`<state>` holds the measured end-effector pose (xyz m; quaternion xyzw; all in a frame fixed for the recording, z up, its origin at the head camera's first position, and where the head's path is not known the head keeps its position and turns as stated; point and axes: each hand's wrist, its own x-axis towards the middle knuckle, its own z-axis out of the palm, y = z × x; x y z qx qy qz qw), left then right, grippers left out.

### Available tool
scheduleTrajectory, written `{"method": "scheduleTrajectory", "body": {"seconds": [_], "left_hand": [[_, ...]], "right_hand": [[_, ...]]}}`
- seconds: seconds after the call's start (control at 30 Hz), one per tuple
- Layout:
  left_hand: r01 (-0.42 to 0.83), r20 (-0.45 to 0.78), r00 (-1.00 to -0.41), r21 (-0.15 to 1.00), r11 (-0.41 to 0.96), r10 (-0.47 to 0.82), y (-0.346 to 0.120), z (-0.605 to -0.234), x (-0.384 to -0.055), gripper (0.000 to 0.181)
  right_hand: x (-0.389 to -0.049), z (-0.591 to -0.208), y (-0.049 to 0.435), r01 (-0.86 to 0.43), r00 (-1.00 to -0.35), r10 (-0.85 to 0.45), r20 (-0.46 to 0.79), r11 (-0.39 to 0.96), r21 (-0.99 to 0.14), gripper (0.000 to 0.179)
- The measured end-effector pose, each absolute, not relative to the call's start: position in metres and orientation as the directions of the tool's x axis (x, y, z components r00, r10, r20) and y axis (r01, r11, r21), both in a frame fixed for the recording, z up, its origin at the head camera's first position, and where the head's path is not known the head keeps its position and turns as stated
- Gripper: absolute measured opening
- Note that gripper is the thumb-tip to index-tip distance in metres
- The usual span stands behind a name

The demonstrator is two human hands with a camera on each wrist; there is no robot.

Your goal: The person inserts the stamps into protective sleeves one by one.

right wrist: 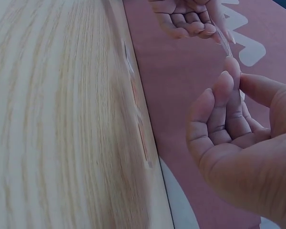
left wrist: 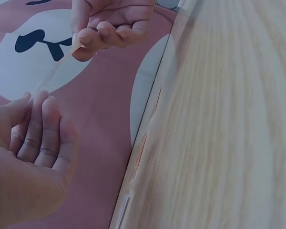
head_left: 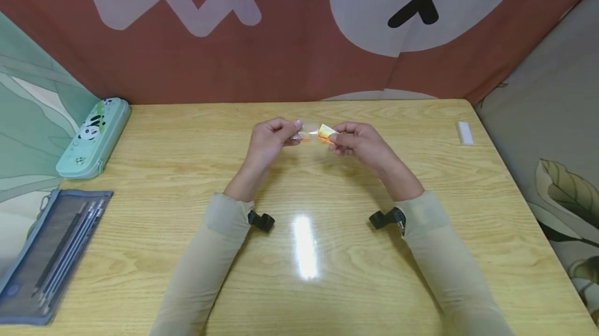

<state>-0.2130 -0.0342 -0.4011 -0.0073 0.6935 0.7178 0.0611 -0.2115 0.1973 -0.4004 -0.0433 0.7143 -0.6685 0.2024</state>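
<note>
A small wrapper of clear plastic (head_left: 307,129) with an orange and yellow piece (head_left: 326,132) is stretched between both hands over the back of the table. My left hand (head_left: 267,141) pinches its clear end between thumb and forefinger. On the other side, my right hand (head_left: 365,144) pinches the orange and yellow end the same way. In the left wrist view the thin clear strip (left wrist: 51,75) runs from one hand's fingertips to the other's. The right wrist view shows it edge-on (right wrist: 224,43), its details too fine to read.
At the far right lies a white block (head_left: 465,133), like an eraser. A mint pencil case (head_left: 89,143) with a panda print lies at the back left. Before it is a grey mesh pouch (head_left: 28,258) holding several pencils (head_left: 70,253). A printed curtain (head_left: 290,65) hangs behind the table.
</note>
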Motion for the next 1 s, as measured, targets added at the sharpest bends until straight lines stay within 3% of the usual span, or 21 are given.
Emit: {"method": "scheduleTrajectory", "body": {"seconds": [0.13,0.4,0.57,1.0], "left_hand": [[-0.062,-0.065,-0.993,0.998,0.031,0.099,-0.0348,-0.4006,-0.2143,0.030],[-0.040,-0.049,-0.992,0.996,0.076,0.114,-0.0350,-0.4008,-0.2143,0.021],[-0.032,-0.041,-0.991,0.997,0.074,0.128,-0.0338,-0.4004,-0.2135,0.019],[-0.034,-0.036,-0.989,0.999,0.017,0.142,-0.0302,-0.3976,-0.2107,0.016]], "right_hand": [[-0.2124,-0.4003,0.2003,0.220,-0.906,-0.342,-0.248,0.119,-0.968,0.021],[-0.2118,-0.3985,0.2019,0.237,-0.896,-0.361,-0.259,0.106,-0.966,0.016],[-0.2115,-0.3994,0.2023,0.226,-0.902,-0.359,-0.240,0.082,-0.971,0.012],[-0.2105,-0.3971,0.2030,0.201,-0.927,-0.310,-0.210,0.061,-0.978,0.021]]}}
